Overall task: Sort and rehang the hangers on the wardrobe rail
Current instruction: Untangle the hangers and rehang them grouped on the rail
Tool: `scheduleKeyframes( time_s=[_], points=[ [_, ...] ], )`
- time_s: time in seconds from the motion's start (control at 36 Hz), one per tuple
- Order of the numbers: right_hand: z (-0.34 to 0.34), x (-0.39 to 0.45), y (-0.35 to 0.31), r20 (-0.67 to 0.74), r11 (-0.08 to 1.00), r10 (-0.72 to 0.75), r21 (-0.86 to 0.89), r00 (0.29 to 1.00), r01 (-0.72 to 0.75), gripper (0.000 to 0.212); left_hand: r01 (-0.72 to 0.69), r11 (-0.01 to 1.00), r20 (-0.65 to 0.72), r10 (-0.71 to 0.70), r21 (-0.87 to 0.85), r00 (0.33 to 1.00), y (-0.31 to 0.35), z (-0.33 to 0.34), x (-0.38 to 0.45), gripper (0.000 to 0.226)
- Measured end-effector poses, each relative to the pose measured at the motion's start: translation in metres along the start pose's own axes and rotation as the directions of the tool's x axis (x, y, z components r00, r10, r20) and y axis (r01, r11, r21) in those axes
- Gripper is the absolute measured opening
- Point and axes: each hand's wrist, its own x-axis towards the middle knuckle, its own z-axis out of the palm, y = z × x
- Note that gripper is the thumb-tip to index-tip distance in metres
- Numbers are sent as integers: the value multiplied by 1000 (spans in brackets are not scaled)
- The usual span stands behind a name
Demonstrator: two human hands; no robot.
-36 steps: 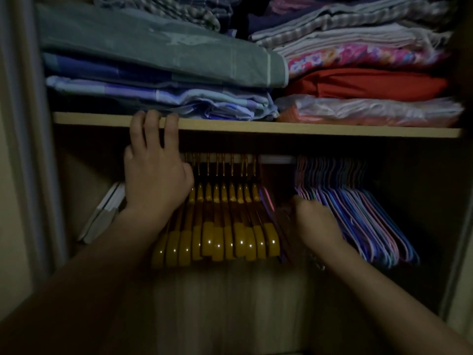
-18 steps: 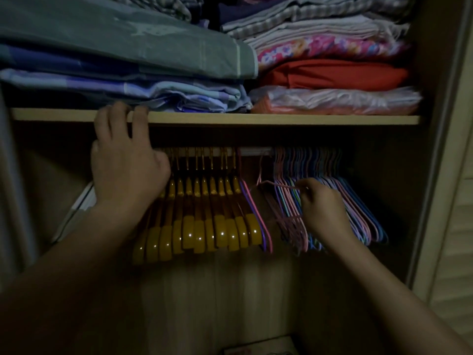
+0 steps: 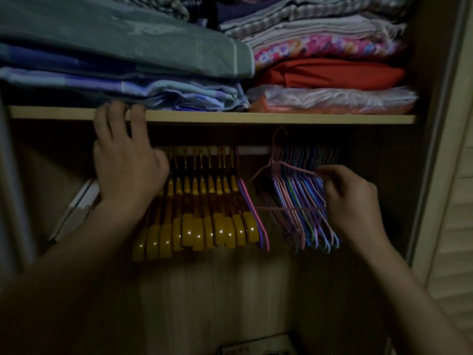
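- My left hand sits at centre left of the frame, fingers straight and laid over the front edge of the shelf. It grips nothing; I judge it is there to steady me while the other hand works.
- My right hand is at centre right, fingers curled and pinching the shoulder of a pink wire hanger. Its hook rises above the wardrobe rail, close under the shelf, so I judge it is being lifted on or off. Whether the hook touches the rail I cannot tell in this dim light.
- The yellow hangers hang packed together at centre frame, just right of my left hand. Two thin hangers, pink and purple, lie against the right end of that group; by my reading they belong with the others.
- The thin coloured hangers bunch on the rail at centre right, partly behind my right hand.
- Open room: a bare stretch of rail between the two groups is the only free slot I see. Above, the gap between rail and shelf underside is tight, so a hook has little clearance.
- The wardrobe side wall closes in near the right bunch, limiting my right elbow.
- Folded fabrics fill the shelf across the top of the frame.
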Motion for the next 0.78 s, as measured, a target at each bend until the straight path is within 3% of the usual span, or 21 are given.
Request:
scheduleKeyframes(
  time_s=[0.11, 0.36, 0.56, 0.78],
  points=[
    [-13, -2, -5, -27, 1000, 14, -1, 1000, -15, 26, 40, 999, -14, -40, -34, 999, 7, -1, 0, 64],
    [-30, -53, 7, -150, 988, 110, 120, 983, -93, 29, -20, 999, 8, 21, -50, 1000, -2, -6, -1, 64],
    [0, -103, 23, -245, 999, 19, -24, 969, -26, 35, 24, 997, -48, -27, -77, 998, 2, 4, -3, 62],
    [48, -107, 33, -43, 999, -12, -40, 999, 11, 44, 50, 995, -50, -54, -84, 997, 3, 9, -6, 65]
  ],
)
